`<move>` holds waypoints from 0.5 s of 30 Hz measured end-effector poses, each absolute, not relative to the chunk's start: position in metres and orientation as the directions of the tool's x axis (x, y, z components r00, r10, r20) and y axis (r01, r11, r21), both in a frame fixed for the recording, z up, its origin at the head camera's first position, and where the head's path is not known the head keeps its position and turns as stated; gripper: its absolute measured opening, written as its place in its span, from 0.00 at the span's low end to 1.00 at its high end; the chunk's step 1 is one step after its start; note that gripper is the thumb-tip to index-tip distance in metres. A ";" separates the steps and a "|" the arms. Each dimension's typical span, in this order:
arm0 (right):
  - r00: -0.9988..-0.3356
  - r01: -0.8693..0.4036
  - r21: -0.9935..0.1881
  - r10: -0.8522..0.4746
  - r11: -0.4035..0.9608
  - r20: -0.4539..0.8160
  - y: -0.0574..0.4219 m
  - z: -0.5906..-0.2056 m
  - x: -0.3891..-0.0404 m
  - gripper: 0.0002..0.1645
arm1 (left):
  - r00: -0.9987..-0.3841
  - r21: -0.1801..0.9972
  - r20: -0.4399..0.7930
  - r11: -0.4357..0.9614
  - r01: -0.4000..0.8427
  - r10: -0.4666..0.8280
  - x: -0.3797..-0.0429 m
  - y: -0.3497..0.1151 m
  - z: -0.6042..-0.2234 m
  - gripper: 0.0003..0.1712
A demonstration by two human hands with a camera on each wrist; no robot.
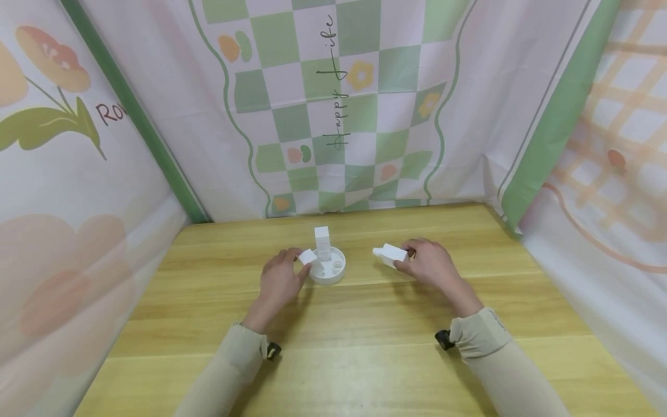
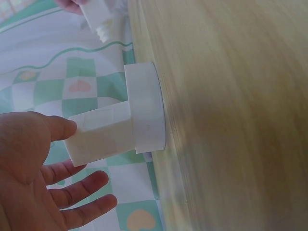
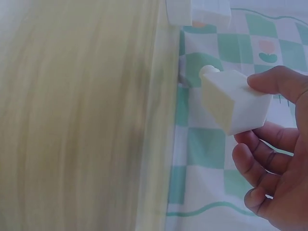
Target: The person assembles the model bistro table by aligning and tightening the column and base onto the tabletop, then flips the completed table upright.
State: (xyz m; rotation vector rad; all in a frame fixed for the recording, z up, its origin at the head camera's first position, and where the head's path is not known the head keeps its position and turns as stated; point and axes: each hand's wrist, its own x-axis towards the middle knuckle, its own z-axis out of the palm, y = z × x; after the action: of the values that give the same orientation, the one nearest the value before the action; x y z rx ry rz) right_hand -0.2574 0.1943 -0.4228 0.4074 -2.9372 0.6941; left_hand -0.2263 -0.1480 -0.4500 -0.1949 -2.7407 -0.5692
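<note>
A round white base (image 1: 327,280) with a raised rim stands on the table. One white rectangular block (image 1: 322,242) rises upright from its back part, and a ring-shaped hole (image 1: 337,266) shows at its right. At the left of the base, my left hand (image 1: 279,279) pinches a second white block (image 2: 101,132) between thumb and index finger, the other fingers spread. This block's lower end meets the base; whether it is seated cannot be told. Off to the right, my right hand (image 1: 430,263) holds a third white block (image 3: 236,101) tilted above the table, its ridged round knob (image 1: 377,252) pointing left.
The wooden table (image 1: 333,359) reaches toward me. Behind it hangs a checkered green and white curtain (image 1: 359,110), with printed cloth (image 1: 47,185) on the left and more cloth (image 1: 599,214) on the right. A dark strap piece sits at each cuff.
</note>
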 end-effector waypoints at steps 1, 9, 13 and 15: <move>-0.959 -0.282 -0.429 -0.238 0.858 0.155 0.193 -0.422 -0.257 0.22 | -0.935 0.363 0.348 0.910 0.199 0.065 -0.226 -0.148 -0.450 0.26; -0.953 -0.300 -0.434 -0.247 0.850 0.176 0.186 -0.417 -0.258 0.24 | -0.944 0.375 0.326 0.908 0.187 0.059 -0.227 -0.148 -0.450 0.27; -0.947 -0.318 -0.416 -0.263 0.852 0.185 0.182 -0.415 -0.258 0.25 | -0.948 0.386 0.313 0.904 0.182 0.057 -0.226 -0.148 -0.448 0.26; -0.943 -0.329 -0.408 -0.272 0.852 0.192 0.179 -0.413 -0.258 0.25 | -0.949 0.390 0.310 0.902 0.183 0.058 -0.226 -0.147 -0.448 0.27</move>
State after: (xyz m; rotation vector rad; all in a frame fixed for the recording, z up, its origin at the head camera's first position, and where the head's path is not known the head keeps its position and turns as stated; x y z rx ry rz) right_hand -0.2579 0.1792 -0.4135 0.4724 -2.8992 0.6737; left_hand -0.2257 -0.1475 -0.4477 -0.1796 -2.7745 -0.6095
